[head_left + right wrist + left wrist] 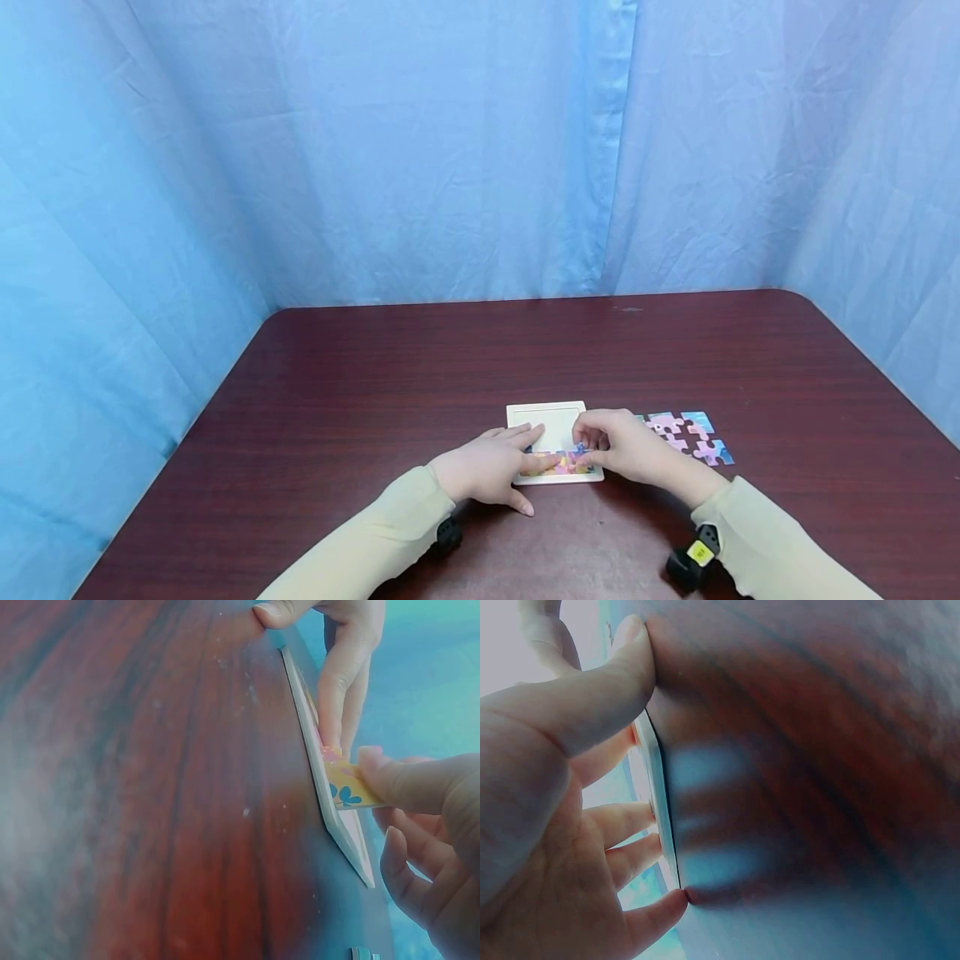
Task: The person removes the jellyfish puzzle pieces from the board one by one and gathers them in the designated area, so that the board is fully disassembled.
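Right now, a yellow puzzle piece with blue petal-like marks sits right of centre in the right wrist view, tilted over the near edge of a pale puzzle tray. The right hand pinches it between thumb and fingertips, the other fingers loosely bent. In the head view that tray lies a little below and right of the middle of the frame, its upper part showing a bare, cream-coloured base. Along its lower edge runs a row of colourful fitted pieces, mostly pink and yellow, partly covered by fingers.

The left hand comes in from the left of the tray with its fingers spread and fairly straight; it grips nothing, and its fingers reach over the tray's left side and the row. Its thumb lies below the tray's lower left corner.

Just beyond the right hand, at the right of the frame, a group of loose pieces in pink and blue lies close together, its left part hidden by that hand. All this rests on a dark reddish-brown table. Pale sleeves enter from the bottom, a black device at each wrist, the right one bearing a yellow label. Blue curtains fill the upper frame and both sides.
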A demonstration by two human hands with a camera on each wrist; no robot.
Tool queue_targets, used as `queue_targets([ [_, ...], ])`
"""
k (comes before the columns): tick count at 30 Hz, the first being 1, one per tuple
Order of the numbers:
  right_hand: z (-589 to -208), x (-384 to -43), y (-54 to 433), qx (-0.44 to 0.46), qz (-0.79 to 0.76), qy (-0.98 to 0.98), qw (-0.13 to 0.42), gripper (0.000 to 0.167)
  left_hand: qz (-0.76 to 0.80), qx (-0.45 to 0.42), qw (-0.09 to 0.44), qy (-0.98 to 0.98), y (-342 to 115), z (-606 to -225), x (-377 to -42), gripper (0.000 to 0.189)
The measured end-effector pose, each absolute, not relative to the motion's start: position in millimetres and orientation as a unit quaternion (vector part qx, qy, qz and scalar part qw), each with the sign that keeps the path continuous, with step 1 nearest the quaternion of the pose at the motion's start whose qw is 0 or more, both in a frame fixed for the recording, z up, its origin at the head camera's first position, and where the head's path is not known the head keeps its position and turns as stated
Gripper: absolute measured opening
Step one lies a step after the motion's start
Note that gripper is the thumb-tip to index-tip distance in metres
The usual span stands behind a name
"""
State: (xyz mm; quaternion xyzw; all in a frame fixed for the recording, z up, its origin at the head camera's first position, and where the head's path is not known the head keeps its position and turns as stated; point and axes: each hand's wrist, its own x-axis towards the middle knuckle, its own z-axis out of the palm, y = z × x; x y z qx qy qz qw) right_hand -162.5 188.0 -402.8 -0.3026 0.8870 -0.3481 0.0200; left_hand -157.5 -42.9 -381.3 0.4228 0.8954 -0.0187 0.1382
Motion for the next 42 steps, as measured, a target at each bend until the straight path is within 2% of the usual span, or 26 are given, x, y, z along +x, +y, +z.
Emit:
queue_targets([
  [11, -399, -161, 194, -0.279, -0.366, 0.888, 0.02, 0.018, -0.005, 0.414, 0.157, 0.897, -44, -381, -158, 0.073],
  [18, -394, -159, 205, -0.254, -0.392, 0.883, 0.051, 0.013, -0.003, 0.423, 0.153, 0.893, -44, -380, -157, 0.073],
  [31, -387, -154, 247, -0.232, -0.392, 0.888, 0.065, 0.013, -0.007, 0.429, 0.143, 0.892, -45, -380, -156, 0.073],
  [37, -385, -150, 264, -0.205, -0.395, 0.891, 0.093, 0.017, 0.0, 0.425, 0.149, 0.893, -45, -380, -156, 0.073],
  [42, -388, -148, 278, -0.216, -0.389, 0.893, 0.071, 0.017, 0.0, 0.425, 0.149, 0.893, -45, -380, -156, 0.073],
])
